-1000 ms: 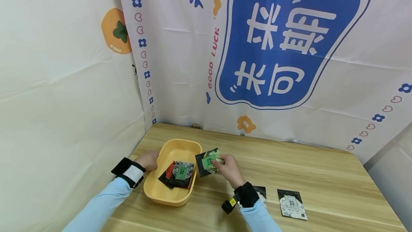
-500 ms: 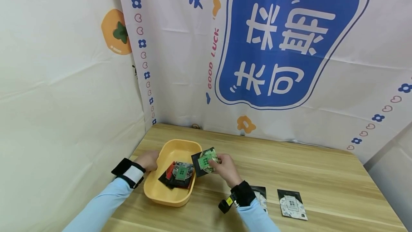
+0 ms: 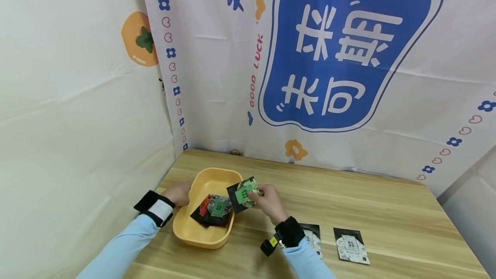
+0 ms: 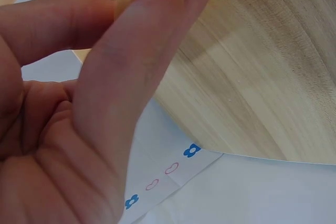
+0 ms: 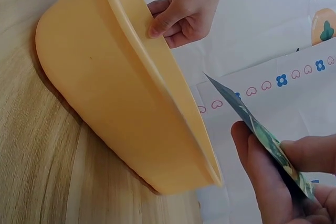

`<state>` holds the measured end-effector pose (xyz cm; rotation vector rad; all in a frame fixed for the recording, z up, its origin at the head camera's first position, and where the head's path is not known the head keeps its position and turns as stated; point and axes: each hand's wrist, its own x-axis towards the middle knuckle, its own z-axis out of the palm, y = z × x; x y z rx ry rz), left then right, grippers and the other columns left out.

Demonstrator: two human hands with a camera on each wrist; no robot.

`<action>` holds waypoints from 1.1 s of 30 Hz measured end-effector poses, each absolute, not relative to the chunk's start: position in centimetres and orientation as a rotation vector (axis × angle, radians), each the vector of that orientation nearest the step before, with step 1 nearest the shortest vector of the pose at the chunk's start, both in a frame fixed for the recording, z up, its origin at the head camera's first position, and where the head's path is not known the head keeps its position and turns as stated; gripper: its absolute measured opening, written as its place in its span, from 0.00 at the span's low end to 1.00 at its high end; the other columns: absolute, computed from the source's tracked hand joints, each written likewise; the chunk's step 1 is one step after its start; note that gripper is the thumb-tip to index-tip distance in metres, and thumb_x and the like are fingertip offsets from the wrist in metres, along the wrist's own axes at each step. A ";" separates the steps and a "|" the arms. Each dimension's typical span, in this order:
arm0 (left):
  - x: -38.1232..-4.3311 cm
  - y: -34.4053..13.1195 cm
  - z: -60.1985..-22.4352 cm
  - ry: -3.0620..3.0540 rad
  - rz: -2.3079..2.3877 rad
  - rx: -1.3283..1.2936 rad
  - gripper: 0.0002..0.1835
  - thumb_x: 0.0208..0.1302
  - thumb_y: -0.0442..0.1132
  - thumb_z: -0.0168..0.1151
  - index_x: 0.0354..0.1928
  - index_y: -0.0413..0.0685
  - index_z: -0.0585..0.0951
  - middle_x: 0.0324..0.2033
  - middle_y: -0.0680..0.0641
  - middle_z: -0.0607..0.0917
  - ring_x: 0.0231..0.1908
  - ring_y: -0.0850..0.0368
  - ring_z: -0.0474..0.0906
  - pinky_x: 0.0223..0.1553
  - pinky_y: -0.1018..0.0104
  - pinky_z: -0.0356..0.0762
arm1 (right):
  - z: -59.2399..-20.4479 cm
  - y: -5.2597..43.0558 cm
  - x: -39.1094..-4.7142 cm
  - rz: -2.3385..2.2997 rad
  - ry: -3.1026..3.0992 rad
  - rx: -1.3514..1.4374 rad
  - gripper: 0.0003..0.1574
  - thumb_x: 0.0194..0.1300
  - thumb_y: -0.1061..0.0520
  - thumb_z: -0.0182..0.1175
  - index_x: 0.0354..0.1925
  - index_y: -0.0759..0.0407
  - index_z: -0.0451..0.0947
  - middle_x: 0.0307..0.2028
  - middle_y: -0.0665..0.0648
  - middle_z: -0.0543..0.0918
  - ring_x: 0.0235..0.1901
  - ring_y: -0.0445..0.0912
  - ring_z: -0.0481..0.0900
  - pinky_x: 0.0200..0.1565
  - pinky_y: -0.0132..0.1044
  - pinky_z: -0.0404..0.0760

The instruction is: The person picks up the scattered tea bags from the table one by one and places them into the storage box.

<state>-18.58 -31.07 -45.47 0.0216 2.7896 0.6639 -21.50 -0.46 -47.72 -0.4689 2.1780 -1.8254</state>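
My left hand [image 3: 179,193] pinches the left rim of a yellow plastic basin [image 3: 186,232], thumb over the inside wall in the right wrist view. Between thumb and fingers, my right hand [image 3: 270,203] holds a flat black and green packet [image 3: 243,194]. The packet hangs tilted over the basin's right rim, its left corner past that rim. Inside the basin lies a small pile of packets: a black one with a green label [image 3: 218,208] on top and a red one [image 3: 204,205] partly under it. What lies lower in the pile is hidden.
Right of the basin, a black and white packet [image 3: 351,246] lies flat on the wooden table [image 3: 395,210]. Another black and white packet [image 3: 313,237] is partly covered by my right wrist. Printed cloth [image 3: 217,111] hangs behind, and a white sheet [image 3: 77,119] stands at left.
My right hand has moved a little left with the packet, from beside the basin to over its right rim. My left hand and the basin have stayed in place.
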 end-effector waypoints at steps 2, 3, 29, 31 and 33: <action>-18.6 -31.0 -45.4 2.798 0.649 0.031 0.14 0.50 0.18 0.50 0.38 0.36 0.77 0.23 0.47 0.76 0.17 0.57 0.73 0.15 0.73 0.68 | -47.7 -0.5 -21.6 -1.829 2.171 -0.468 0.15 0.69 0.63 0.58 0.49 0.74 0.79 0.37 0.66 0.87 0.34 0.45 0.86 0.44 0.50 0.88; -18.6 -31.0 -45.4 2.804 0.639 0.035 0.14 0.49 0.18 0.50 0.38 0.36 0.77 0.23 0.47 0.76 0.17 0.57 0.73 0.15 0.73 0.67 | -47.6 -0.5 -21.5 -1.829 2.170 -0.467 0.15 0.69 0.62 0.59 0.49 0.74 0.80 0.37 0.65 0.87 0.34 0.44 0.86 0.44 0.49 0.88; -18.8 -31.0 -45.5 2.779 0.616 -0.015 0.13 0.53 0.19 0.51 0.40 0.35 0.77 0.23 0.46 0.77 0.17 0.57 0.74 0.15 0.72 0.71 | -45.4 -2.1 -20.2 -1.807 2.183 -0.497 0.15 0.69 0.65 0.57 0.47 0.78 0.79 0.38 0.72 0.85 0.36 0.51 0.87 0.44 0.54 0.86; -18.8 -30.9 -45.5 2.775 0.626 -0.023 0.14 0.53 0.19 0.51 0.40 0.35 0.77 0.23 0.46 0.77 0.16 0.58 0.74 0.15 0.72 0.71 | -44.7 -2.2 -19.7 -1.808 2.181 -0.506 0.14 0.69 0.66 0.57 0.47 0.78 0.79 0.38 0.72 0.85 0.36 0.51 0.87 0.44 0.54 0.86; -18.8 -30.9 -45.4 2.772 0.629 -0.031 0.14 0.54 0.19 0.51 0.41 0.35 0.77 0.23 0.46 0.78 0.16 0.58 0.74 0.14 0.72 0.71 | -44.3 -2.2 -19.5 -1.811 2.180 -0.507 0.14 0.69 0.66 0.57 0.47 0.78 0.79 0.38 0.71 0.86 0.35 0.50 0.87 0.44 0.53 0.87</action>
